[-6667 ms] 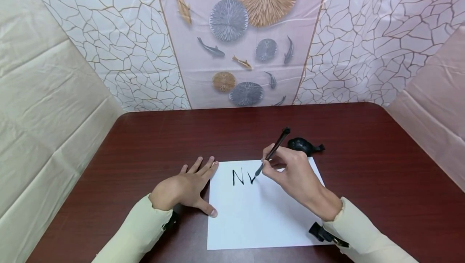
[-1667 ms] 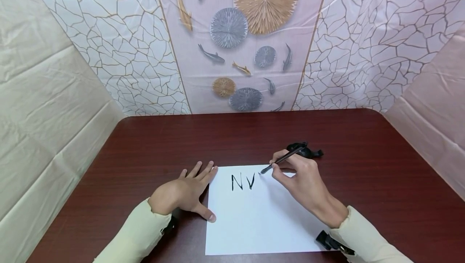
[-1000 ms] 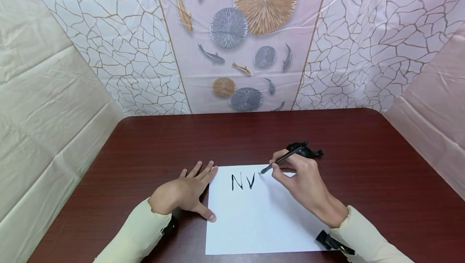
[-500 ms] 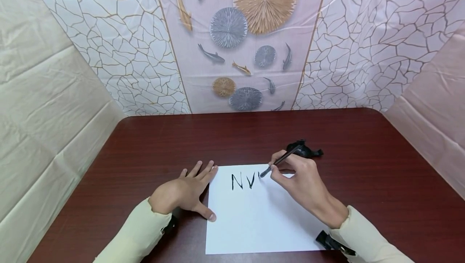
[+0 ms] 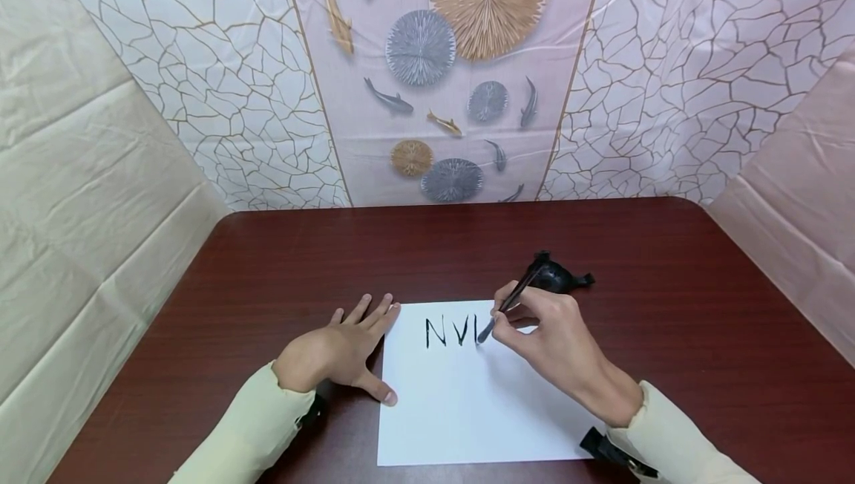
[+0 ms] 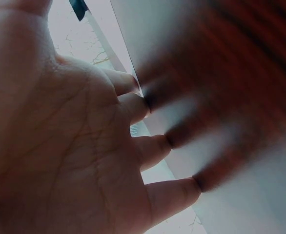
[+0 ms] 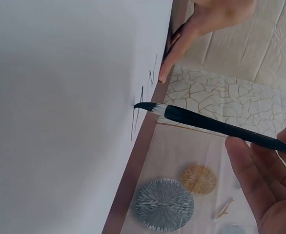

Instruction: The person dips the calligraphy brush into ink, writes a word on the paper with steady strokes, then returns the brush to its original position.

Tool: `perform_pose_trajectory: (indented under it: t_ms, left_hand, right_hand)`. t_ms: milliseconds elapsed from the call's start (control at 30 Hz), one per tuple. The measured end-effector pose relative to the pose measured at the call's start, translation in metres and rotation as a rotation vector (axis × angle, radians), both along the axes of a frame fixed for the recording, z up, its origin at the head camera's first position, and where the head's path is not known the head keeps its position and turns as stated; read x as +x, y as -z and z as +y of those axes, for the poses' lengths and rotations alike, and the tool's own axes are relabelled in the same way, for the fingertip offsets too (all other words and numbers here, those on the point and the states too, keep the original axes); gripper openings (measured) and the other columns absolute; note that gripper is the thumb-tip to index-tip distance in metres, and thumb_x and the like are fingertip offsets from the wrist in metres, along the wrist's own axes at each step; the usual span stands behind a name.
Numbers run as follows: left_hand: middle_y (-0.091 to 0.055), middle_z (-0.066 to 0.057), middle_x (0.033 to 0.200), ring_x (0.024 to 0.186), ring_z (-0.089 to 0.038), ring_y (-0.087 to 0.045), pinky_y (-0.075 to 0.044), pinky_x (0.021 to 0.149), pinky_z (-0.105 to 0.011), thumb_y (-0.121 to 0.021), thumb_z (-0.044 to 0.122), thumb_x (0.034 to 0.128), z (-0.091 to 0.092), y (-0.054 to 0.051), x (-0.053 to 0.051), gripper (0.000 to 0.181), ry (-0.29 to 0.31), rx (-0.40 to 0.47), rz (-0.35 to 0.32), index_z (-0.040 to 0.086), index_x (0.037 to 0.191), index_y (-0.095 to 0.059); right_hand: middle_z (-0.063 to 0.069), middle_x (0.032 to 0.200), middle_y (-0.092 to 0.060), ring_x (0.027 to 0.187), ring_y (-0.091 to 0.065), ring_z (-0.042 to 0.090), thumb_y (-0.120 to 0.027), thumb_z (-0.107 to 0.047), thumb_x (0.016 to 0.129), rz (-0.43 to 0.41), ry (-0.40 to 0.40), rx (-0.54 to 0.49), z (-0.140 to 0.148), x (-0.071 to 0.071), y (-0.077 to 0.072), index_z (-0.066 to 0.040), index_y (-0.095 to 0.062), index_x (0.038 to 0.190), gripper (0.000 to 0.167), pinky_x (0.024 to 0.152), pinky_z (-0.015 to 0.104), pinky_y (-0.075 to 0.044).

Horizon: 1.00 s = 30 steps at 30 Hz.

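Note:
My right hand (image 5: 554, 343) pinches a black ink brush (image 5: 514, 295) between thumb and fingers. In the right wrist view, the dark, bent tip of the brush (image 7: 145, 106) touches the white paper (image 5: 461, 417). Black letters N (image 5: 436, 332) and V (image 5: 461, 332) stand near the paper's top edge, with a vertical stroke (image 5: 476, 326) to their right, where the tip is. At the left edge of the paper, my left hand (image 5: 337, 354) lies with its fingers spread, thumb and a fingertip on the sheet. The left wrist view shows its palm (image 6: 70, 141) up close.
A black rounded object (image 5: 557, 276) with a short stub lies on the reddish-brown table (image 5: 300, 254) behind my right hand; its kind is unclear. Patterned cloth (image 5: 247, 83) hangs behind the table, and plain pale cloth (image 5: 87, 224) flanks it.
The brush has moved down the paper and become steeper. A vertical stroke now stands right of the V, which was itself being drawn in the oldest frame. My left hand stays in place.

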<state>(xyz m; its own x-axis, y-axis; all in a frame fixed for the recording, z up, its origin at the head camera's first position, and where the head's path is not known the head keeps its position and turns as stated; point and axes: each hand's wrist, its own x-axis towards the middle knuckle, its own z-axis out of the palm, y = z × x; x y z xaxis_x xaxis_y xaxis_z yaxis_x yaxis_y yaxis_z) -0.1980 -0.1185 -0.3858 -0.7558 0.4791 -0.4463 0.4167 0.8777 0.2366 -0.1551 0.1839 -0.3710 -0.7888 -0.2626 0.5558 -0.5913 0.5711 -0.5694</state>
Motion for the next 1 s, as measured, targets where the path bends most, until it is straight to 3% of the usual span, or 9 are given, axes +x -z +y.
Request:
perform_pose_trajectory:
  t_ms: [267, 533, 867, 1000]
  left_hand:
    - [0.002, -0.006, 0.178, 0.163, -0.037, 0.002, -0.012, 0.125, -0.069, -0.087, 0.069, 0.0735, 0.001, 0.001, 0.000, 0.138, 0.006, -0.001, -0.007, 0.015, 0.172, -0.006]
    - [0.003, -0.008, 0.178, 0.163, -0.037, 0.003, -0.011, 0.125, -0.068, -0.088, 0.067, 0.0734, 0.000, -0.001, 0.002, 0.139, -0.001, 0.004, -0.002, 0.014, 0.172, -0.006]
    - [0.002, -0.008, 0.178, 0.163, -0.038, 0.003, -0.011, 0.125, -0.068, -0.088, 0.067, 0.0733, 0.000, -0.002, 0.002, 0.139, -0.003, 0.015, -0.001, 0.013, 0.172, -0.006]
    - [0.001, -0.008, 0.178, 0.163, -0.038, 0.003, -0.011, 0.125, -0.069, -0.088, 0.067, 0.0734, 0.000, -0.002, 0.001, 0.138, 0.000, 0.014, -0.002, 0.013, 0.172, -0.006]
  right_hand:
    - [-0.002, 0.093, -0.074, 0.081, -0.075, 0.010, -0.071, 0.015, 0.081, 0.072, 0.009, -0.018, 0.005, 0.003, -0.009, -0.010, -0.070, 0.095, 0.029, 0.072, 0.022, -0.061]
    - [-0.001, 0.094, -0.075, 0.084, -0.077, 0.012, -0.073, 0.014, 0.083, 0.108, 0.037, -0.020, 0.012, -0.004, -0.017, -0.007, -0.072, 0.100, 0.027, 0.076, 0.021, -0.061]
    - [0.003, 0.096, -0.077, 0.084, -0.078, 0.016, -0.075, 0.011, 0.085, 0.108, 0.091, 0.004, 0.022, -0.010, -0.009, -0.006, -0.073, 0.102, 0.024, 0.073, 0.026, -0.062]
    - [0.002, 0.095, -0.077, 0.083, -0.077, 0.015, -0.076, 0.010, 0.086, 0.094, 0.111, 0.002, 0.026, -0.012, -0.005, -0.006, -0.073, 0.102, 0.023, 0.072, 0.022, -0.061]
